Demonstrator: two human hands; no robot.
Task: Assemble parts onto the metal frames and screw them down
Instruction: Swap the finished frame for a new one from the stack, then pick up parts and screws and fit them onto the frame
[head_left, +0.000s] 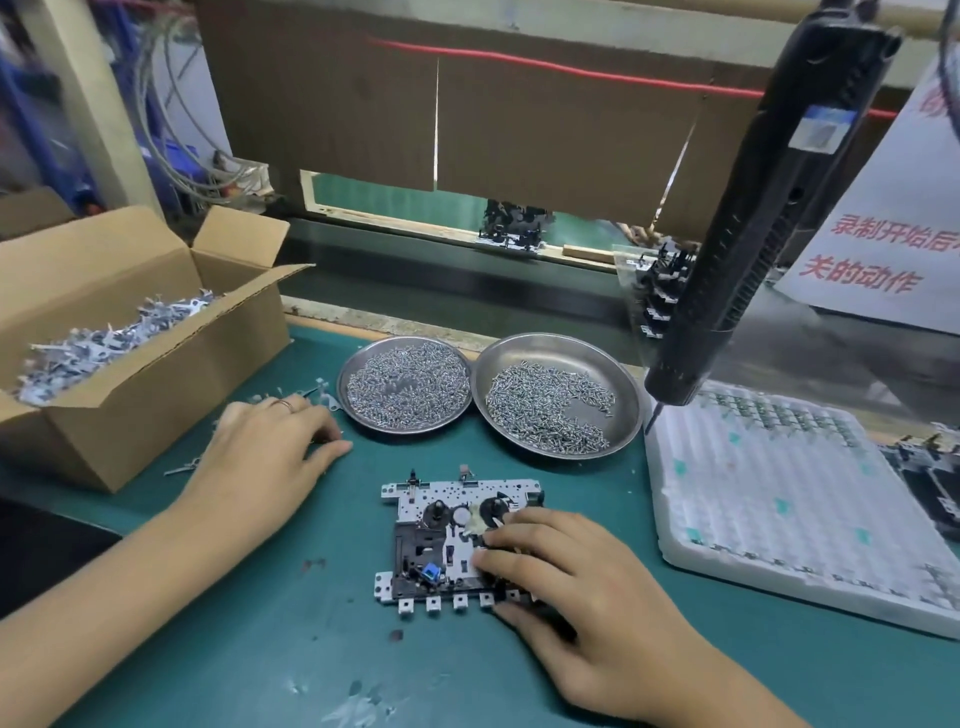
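Observation:
A white perforated metal frame (447, 525) with black parts and a small blue piece lies flat on the green mat in front of me. My right hand (571, 587) rests on its right side, fingers pinching it. My left hand (265, 447) lies palm down on the mat to the left, fingertips among loose small metal parts (322, 392); whether it grips one is hidden. Two steel dishes hold screws: the left dish (405, 387) and the right dish (556, 397). A black electric screwdriver (727, 270) hangs tip down at the right.
An open cardboard box (130, 374) of metal parts stands at the left. A white foam tray (779, 499) sits at the right, with more assemblies (660, 291) behind it. A conveyor (509, 234) runs along the back under a brown panel. A printed sign (883, 234) hangs at far right.

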